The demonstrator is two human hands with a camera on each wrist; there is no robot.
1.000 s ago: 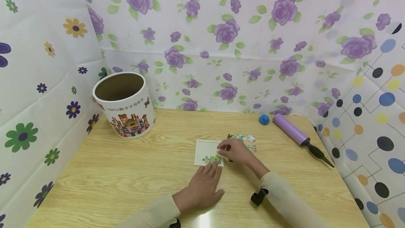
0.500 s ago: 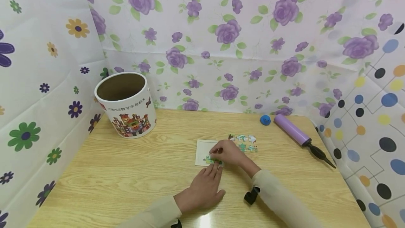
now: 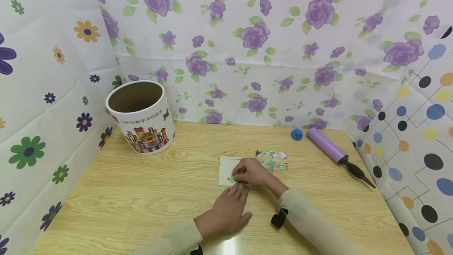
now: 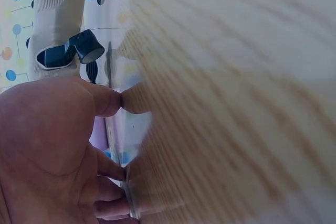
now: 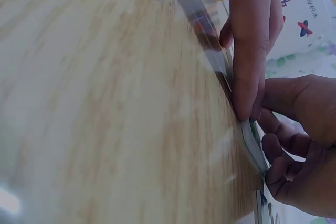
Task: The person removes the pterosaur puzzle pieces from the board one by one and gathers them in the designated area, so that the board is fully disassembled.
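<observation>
A small white puzzle tray lies flat on the table, with green jigsaw pieces along its near side, partly covered by the fingers. My left hand is spread palm down, its straight fingertips resting on the tray's near edge. The left wrist view shows its thumb touching the tabletop. Over the tray, my right hand has its thumb and fingers bent together, pinching a puzzle piece that they mostly hide. Close up in the right wrist view, the curled right fingers are right beside the left fingertips.
Just right of the tray lie several loose puzzle pieces. A large white printed bucket stands at the back left. Toward the back right are a small blue toy and a purple hand pump. Patterned cloth surrounds the table.
My right hand has moved left and slightly nearer, from the tray's right side onto the green pieces, uncovering more loose pieces. The left hand stays at the tray's near edge.
</observation>
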